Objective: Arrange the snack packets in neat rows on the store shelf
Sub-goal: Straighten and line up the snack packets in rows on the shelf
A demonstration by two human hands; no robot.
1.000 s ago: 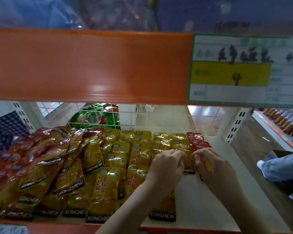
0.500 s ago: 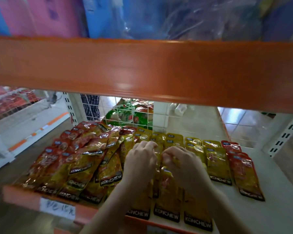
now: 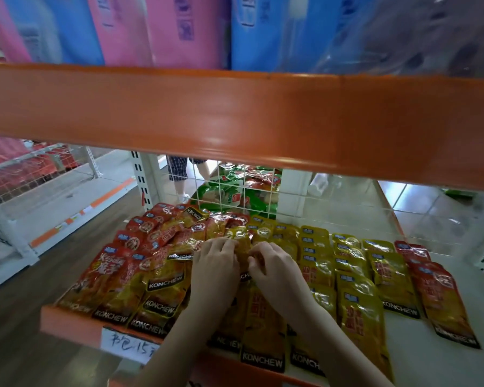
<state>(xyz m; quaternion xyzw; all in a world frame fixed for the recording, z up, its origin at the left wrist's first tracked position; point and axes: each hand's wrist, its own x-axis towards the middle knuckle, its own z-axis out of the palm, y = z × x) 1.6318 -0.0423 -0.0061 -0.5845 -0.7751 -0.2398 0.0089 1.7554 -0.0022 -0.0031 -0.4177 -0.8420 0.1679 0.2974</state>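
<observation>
Yellow KONCHEW snack packets [image 3: 358,280] lie in overlapping rows on the white shelf [image 3: 436,364]. A row of red packets [image 3: 433,289] runs along the right side. A loose heap of red and yellow packets [image 3: 140,263] covers the left part. My left hand [image 3: 215,269] and my right hand [image 3: 274,272] meet over the middle of the shelf. Both pinch the same yellow packet [image 3: 242,247] between their fingertips. That packet sits on top of a middle row.
An orange beam [image 3: 235,113] of the shelf above crosses the view close overhead. A wire mesh panel [image 3: 235,191] closes the back, with green bags behind it. A person's legs [image 3: 179,174] stand beyond. A handwritten price label [image 3: 129,344] hangs on the front edge. Bare shelf lies to the right.
The view has shifted left and closer. Both hands have moved left from the right rows to the middle and now hold a yellow packet together.
</observation>
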